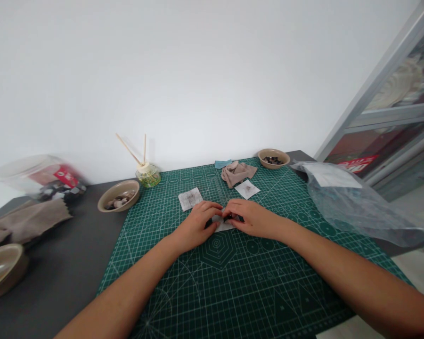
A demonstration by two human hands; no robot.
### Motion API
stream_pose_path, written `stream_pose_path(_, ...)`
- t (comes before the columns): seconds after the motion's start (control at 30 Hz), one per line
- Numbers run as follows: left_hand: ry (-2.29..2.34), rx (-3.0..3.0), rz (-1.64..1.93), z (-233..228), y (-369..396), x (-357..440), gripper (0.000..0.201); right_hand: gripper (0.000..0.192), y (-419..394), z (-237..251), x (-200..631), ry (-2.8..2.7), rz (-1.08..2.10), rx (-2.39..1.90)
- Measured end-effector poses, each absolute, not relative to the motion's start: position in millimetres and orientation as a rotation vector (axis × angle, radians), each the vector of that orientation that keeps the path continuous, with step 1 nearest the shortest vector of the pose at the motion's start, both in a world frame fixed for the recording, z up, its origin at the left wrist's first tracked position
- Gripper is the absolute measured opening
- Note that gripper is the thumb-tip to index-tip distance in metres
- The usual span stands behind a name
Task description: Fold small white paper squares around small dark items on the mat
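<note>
Over the middle of the green cutting mat, my two hands meet at a small white sheet, partly hidden by my fingers. My right hand pinches a small dark piece between thumb and fingers, just above the sheet; its exact kind cannot be made out. My left hand rests at the sheet's left side, thumb and curved fingers apart, fingertips touching near the sheet. Two more white squares with dark smudges, a left one and a right one, lie beyond my hands.
A bowl of small dark pieces stands back right, another bowl at left beside a reed diffuser. A crumpled brown cloth lies behind the squares. A plastic bag covers the right edge; a clear tub stands far left.
</note>
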State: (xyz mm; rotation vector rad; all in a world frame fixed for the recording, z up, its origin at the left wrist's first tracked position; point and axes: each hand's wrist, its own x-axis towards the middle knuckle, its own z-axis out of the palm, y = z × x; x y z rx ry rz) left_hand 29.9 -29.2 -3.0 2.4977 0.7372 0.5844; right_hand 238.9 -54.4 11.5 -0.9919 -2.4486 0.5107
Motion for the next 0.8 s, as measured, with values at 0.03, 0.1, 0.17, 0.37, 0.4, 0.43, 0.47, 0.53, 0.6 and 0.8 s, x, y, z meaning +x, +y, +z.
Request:
stream_pose_path(0.03,0.737,2.499,0.58,-2.8,-29.3,30.1,0.024,0.017,-54.7,11.7,238.6,-2.462,0.524,-0.975)
stream_pose_path(0.1,0.738,2.499,0.578,-2.8,-29.3,30.5,0.023,0.016,-54.8,11.3,238.0,-2.471,0.511,-0.961)
stream_pose_path(0.17,0.74,2.494,0.584,-3.6,-29.4,30.5,0.025,0.017,-54.1,10.4,237.9,-2.456,0.463,-0.986)
stream_pose_path(0.37,0.746,2.492,0.588,-5.8,-29.1,30.0,0.032,0.018,-53.5,9.9,239.1,-2.413,0.438,-1.039)
stream_pose_path(0.4,0.751,2.494,0.581,-5.6,-29.0,29.9,0.03,0.017,-54.1,10.1,238.9,-2.429,0.462,-1.02)
stream_pose_path(0.43,0.754,2.496,0.577,-5.4,-28.9,29.8,0.028,0.017,-54.6,10.2,238.5,-2.446,0.485,-0.998)
stream_pose_path(0.47,0.755,2.498,0.575,-5.3,-28.7,29.7,0.027,0.016,-55.1,10.1,238.2,-2.459,0.501,-0.979)
stream_pose_path(0.53,0.751,2.501,0.574,-5.4,-28.5,29.4,0.027,0.015,-55.3,9.5,237.7,-2.461,0.49,-0.973)
stream_pose_path(0.6,0.747,2.502,0.577,-6.0,-28.3,29.0,0.03,0.015,-54.4,8.4,237.9,-2.434,0.435,-1.008)
stream_pose_path(0.8,0.741,2.501,0.588,-6.2,-28.4,29.3,0.03,0.015,-53.0,7.6,238.6,-2.413,0.413,-1.027)
